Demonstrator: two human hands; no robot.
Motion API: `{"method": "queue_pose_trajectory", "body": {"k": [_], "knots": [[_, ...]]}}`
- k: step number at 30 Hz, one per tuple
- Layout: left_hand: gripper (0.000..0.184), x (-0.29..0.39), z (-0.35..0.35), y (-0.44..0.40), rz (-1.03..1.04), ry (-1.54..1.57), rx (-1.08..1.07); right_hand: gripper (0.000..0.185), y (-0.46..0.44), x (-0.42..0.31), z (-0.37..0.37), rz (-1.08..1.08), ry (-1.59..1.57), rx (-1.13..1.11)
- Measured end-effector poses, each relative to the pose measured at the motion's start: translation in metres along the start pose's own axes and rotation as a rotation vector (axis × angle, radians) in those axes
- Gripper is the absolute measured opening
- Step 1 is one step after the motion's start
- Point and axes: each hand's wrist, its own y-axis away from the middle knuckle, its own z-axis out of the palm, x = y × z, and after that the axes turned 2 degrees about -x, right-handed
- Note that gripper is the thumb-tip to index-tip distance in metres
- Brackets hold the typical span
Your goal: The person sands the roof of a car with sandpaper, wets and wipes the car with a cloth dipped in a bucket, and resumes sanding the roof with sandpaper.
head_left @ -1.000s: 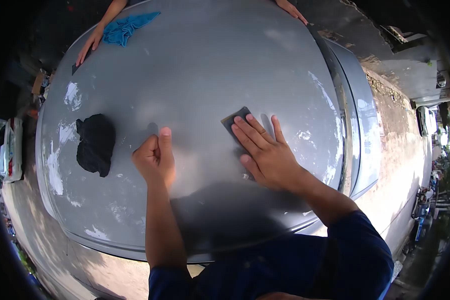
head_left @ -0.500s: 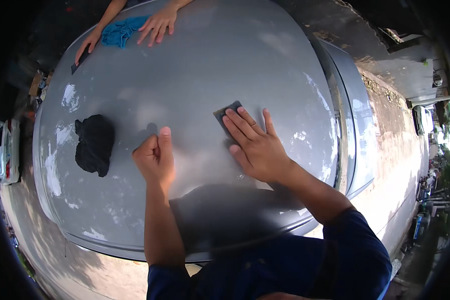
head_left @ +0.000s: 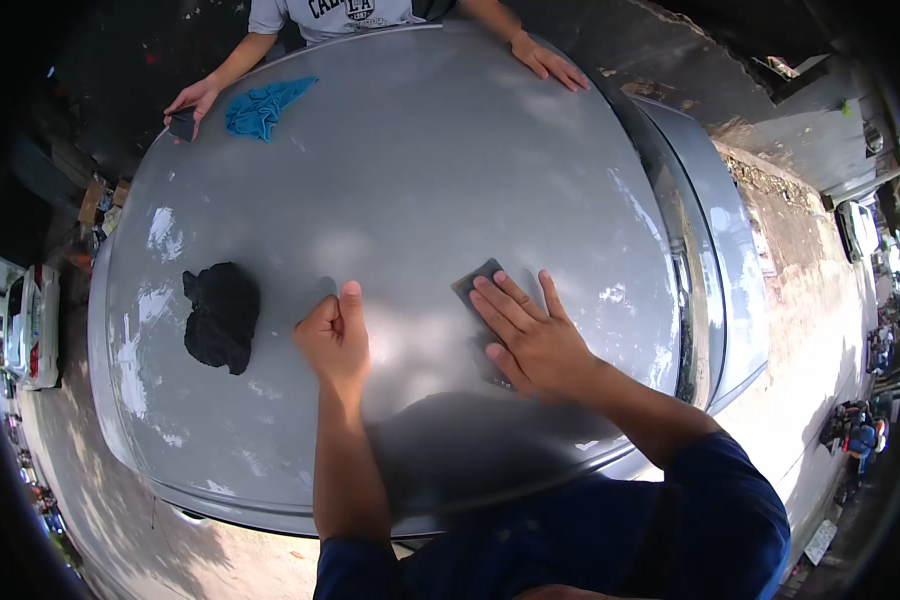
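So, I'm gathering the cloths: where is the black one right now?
In the head view, the black cloth lies on the left part of the grey car panel, just left of the left hand.

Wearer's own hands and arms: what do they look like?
Left hand and right hand: no gloves, rings or watch visible. Both forearms bare. Sleeves are dark navy, short, ending around the elbows; no markings I can make out on them.

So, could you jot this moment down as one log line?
left hand: fisted, thumb out | right hand: fingers over dark pad on car roof | black cloth: left of left hand | blue cloth: farther off
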Motion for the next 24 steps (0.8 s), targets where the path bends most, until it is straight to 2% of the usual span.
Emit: {"method": "queue_pose_trajectory", "body": {"k": [2, 5, 6, 8, 10, 12, 14, 16, 19, 24], "knots": [[0.066, 0.0, 0.0, -0.001, -0.015, -0.004, -0.028, 0.064, 0.033, -0.005, -0.007, 0.002, -0.017, -0.125], [0.059, 0.002, 0.001, 0.003, -0.009, -0.085, -0.115, 0.064, 0.022, 0.019, -0.019, 0.008, -0.012, -0.113], [0.056, 0.004, 0.001, 0.0, 0.016, -0.13, -0.135, 0.065, 0.009, 0.035, -0.02, 0.071, -0.042, -0.077], [0.035, 0.01, 0.005, 0.001, 0.061, -0.151, -0.203, 0.065, -0.022, 0.075, -0.017, 0.174, -0.033, 0.018], [0.024, 0.012, 0.006, -0.001, 0.305, -0.392, -0.303, 0.065, -0.052, 0.105, -0.012, 0.243, -0.025, 0.078], [0.047, 0.026, 0.009, 0.004, 0.421, -0.525, -0.454, 0.065, -0.078, 0.125, -0.009, 0.272, -0.001, 0.105], [0.069, 0.054, 0.019, 0.017, 0.43, -0.659, -0.585, 0.066, -0.093, 0.128, -0.01, 0.274, 0.028, 0.106], [0.081, 0.073, 0.033, 0.035, 0.496, -0.624, -0.731, 0.066, -0.103, 0.124, -0.011, 0.27, 0.032, 0.109], [0.085, 0.078, 0.05, 0.056, 0.619, -0.546, -0.796, 0.065, -0.101, 0.122, -0.014, 0.278, 0.026, 0.115], [0.086, 0.065, 0.044, 0.052, 0.554, -0.531, -0.695, 0.064, -0.101, 0.122, -0.012, 0.277, 0.045, 0.156]]}}
